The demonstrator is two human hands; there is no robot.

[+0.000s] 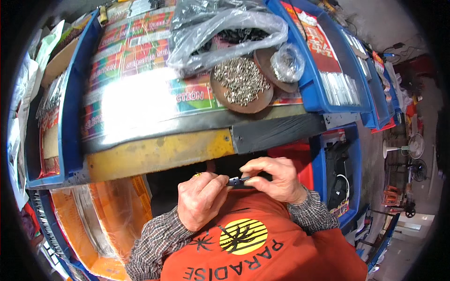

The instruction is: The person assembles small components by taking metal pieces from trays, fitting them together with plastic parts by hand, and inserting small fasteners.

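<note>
Both hands are meeting just below the desk's [159, 152] yellow front edge, in front of the person's orange shirt. The left hand [201, 199] is curling inward, knuckles up, thumb and fingers pinching one end of a small dark part [238, 181]. The right hand [276, 180] is arching over from the other side, fingertips closing on the same part's far end, wrist bent down. Both forearms are rising from checked sleeves. The part is small, dark and hard-edged; its exact shape cannot be told. Above the edge, on the desk's glossy printed sheet, a round brown dish [243, 86] is carrying a heap of small shiny metal pieces. Beside the dish, a crumpled clear plastic bag [225, 33] is lying. A blue plastic bin [328, 61] is standing to the right of the dish.
</note>
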